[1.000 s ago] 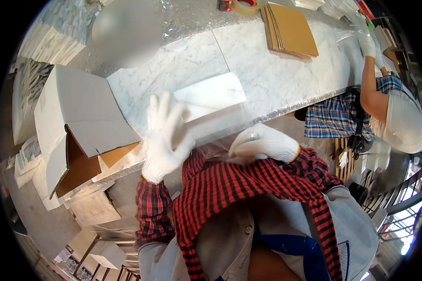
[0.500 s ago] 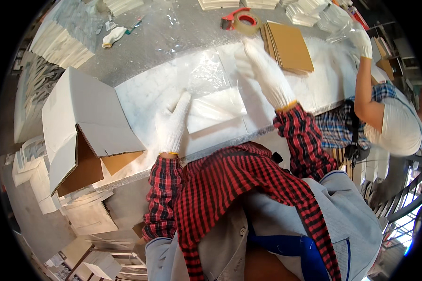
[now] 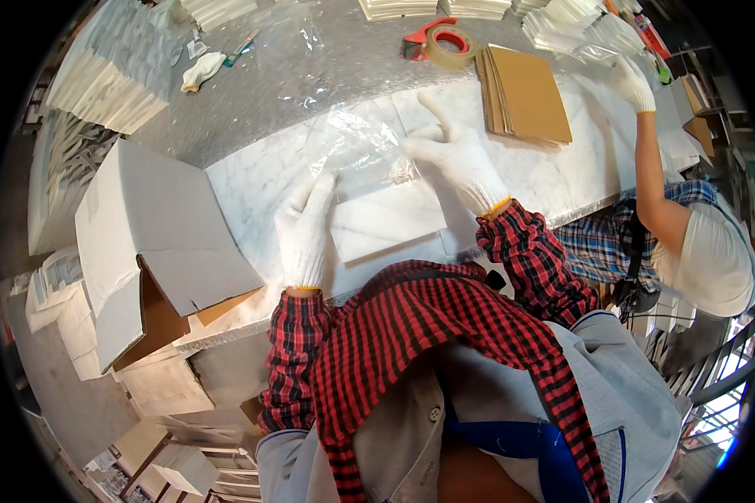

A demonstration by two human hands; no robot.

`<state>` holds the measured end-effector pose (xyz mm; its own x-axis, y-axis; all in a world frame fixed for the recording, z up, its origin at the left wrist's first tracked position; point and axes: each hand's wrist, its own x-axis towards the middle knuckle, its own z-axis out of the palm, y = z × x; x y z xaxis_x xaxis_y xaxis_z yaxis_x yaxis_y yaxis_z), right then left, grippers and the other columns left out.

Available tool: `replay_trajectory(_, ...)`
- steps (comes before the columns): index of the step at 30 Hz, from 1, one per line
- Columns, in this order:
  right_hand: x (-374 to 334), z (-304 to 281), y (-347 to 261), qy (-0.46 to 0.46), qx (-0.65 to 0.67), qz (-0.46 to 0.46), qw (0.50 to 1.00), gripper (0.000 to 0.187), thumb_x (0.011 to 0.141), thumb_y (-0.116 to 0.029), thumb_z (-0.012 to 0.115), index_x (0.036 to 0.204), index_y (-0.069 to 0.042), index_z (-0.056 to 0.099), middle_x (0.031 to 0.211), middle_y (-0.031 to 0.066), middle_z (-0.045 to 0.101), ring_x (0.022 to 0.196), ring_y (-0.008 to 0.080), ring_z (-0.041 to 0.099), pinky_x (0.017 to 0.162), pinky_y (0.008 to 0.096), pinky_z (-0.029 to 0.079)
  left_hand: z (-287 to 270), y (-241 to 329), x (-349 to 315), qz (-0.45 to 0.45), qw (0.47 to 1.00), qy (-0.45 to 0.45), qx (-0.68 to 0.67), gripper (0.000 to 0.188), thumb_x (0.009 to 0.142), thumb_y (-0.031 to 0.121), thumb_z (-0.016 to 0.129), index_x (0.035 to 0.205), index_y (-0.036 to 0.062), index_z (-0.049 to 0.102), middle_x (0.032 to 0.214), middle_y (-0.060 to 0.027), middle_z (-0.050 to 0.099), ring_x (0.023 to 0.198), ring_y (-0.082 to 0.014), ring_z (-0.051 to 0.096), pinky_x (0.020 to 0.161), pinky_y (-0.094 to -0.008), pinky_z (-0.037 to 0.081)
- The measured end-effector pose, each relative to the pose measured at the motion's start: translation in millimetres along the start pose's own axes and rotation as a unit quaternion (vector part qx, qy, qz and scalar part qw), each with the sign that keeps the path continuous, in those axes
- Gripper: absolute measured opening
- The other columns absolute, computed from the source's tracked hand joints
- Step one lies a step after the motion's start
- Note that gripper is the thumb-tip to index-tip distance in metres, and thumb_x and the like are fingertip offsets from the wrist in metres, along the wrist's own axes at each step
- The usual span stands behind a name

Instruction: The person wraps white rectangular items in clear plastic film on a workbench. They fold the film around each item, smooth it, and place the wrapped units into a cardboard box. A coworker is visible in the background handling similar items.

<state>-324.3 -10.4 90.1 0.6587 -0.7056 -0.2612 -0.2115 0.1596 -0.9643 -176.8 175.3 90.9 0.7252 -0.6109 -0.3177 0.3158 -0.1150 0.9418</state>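
My left hand, in a white knit glove, is closed at the left edge of a clear plastic bag; the exact grip is partly hidden. Just beneath the bag's near edge lies a flat rectangular white marble-patterned tile, close to the table's front. My right hand, gloved the same way, is over the bag's right side. Its thumb points left and a finger stretches forward, apart, with nothing gripped between them.
An open cardboard box stands at left. Brown cardboard sheets and a red tape dispenser lie beyond my right hand. Stacked tiles rise at far left. At right, a co-worker's gloved hand reaches over the table.
My right hand has come nearer to me, its thumb and finger now spread apart. The plastic has shifted, and the tile's surface shows more plainly. My left hand has stayed nearly in place.
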Motion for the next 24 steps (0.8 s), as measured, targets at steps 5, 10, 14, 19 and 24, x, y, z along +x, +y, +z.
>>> replay_trajectory(5,-5,-8,4,0.022,0.033,-0.003,0.999,0.083,0.094,-0.028,0.08,0.16,0.002,0.041,0.12,0.0137,0.075,0.109,0.0175,0.068,0.097,0.0307,0.052,-4,8,-2,0.021,0.999,-0.019,0.019,0.026,0.1,0.019,0.073,0.113,-0.0028,0.078,0.09,0.0024,0.066,0.083,-0.0056,0.053,0.075,-0.022,0.042)
replay_trajectory(10,12,-28,26,-0.149,-0.09,0.025,0.984,0.078,0.103,-0.038,0.066,0.165,-0.003,0.034,0.143,0.0167,0.063,0.131,0.0232,0.062,0.115,0.037,0.043,-1,6,-3,0.041,0.998,-0.036,-0.028,0.024,0.101,0.016,0.073,0.114,-0.0031,0.078,0.096,0.0022,0.067,0.085,-0.0052,0.055,0.075,-0.0217,0.043)
replay_trajectory(14,21,-18,10,-0.278,-0.058,-0.005,0.959,0.084,0.099,-0.034,0.071,0.164,0.004,0.032,0.158,0.0219,0.051,0.147,0.0259,0.047,0.121,0.0365,0.037,-3,-1,3,0.042,0.999,-0.023,-0.018,0.026,0.101,0.017,0.073,0.116,-0.0042,0.077,0.097,0.0018,0.068,0.084,-0.005,0.056,0.075,-0.0211,0.044)
replay_trajectory(19,38,-16,8,-0.267,0.107,0.017,0.958,0.079,0.094,-0.016,0.076,0.162,0.001,0.039,0.157,0.0179,0.053,0.14,0.0211,0.053,0.114,0.035,0.045,-3,-1,4,0.033,0.999,0.004,-0.019,0.03,0.101,0.017,0.073,0.119,-0.0062,0.076,0.099,0.0009,0.072,0.087,-0.0054,0.059,0.077,-0.0212,0.047)
replay_trajectory(24,38,-14,3,-0.166,0.042,0.003,0.985,0.077,0.091,-0.012,0.079,0.159,-0.001,0.044,0.135,0.0182,0.068,0.121,0.0217,0.065,0.108,0.0369,0.049,-14,-13,17,0.04,0.995,0.019,0.093,0.031,0.099,0.021,0.074,0.114,-0.0056,0.079,0.094,-0.0018,0.075,0.085,-0.0082,0.064,0.079,-0.0246,0.051)
